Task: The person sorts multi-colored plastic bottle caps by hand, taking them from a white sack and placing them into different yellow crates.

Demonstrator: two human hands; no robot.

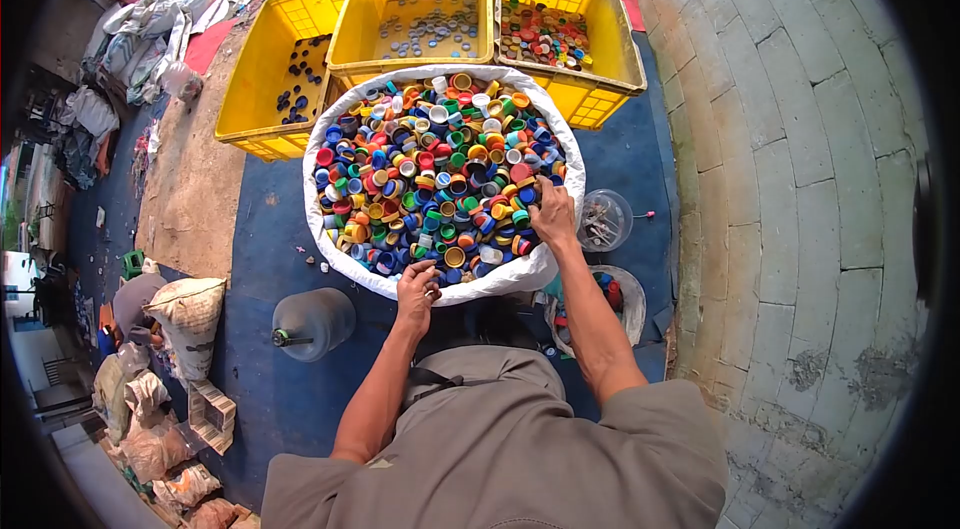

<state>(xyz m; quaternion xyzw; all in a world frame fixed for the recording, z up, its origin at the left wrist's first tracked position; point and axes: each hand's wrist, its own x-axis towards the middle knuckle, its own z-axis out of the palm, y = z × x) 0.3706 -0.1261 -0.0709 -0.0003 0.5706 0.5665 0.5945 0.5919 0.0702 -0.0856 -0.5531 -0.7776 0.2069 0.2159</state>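
A large round white sack (pixel 320 219) stands in front of me, filled with bottle caps (pixel 450 164) in many colours. At its near rim is my left hand (pixel 415 294), its fingers curled together by the closest caps; whatever they hold is too small to make out. My right hand (pixel 556 217) reaches over the right rim, fingertips bent down and closed at the caps there. Whether a cap is between those fingers is hidden.
Behind the sack are three yellow crates: the left crate (pixel 235 114) has dark caps, the middle crate (pixel 412 59) pale blue ones, the right crate (pixel 570 79) mostly red ones. A clear jug (pixel 313 324), a clear tub (pixel 605 220) and a block wall (pixel 790 179) flank me.
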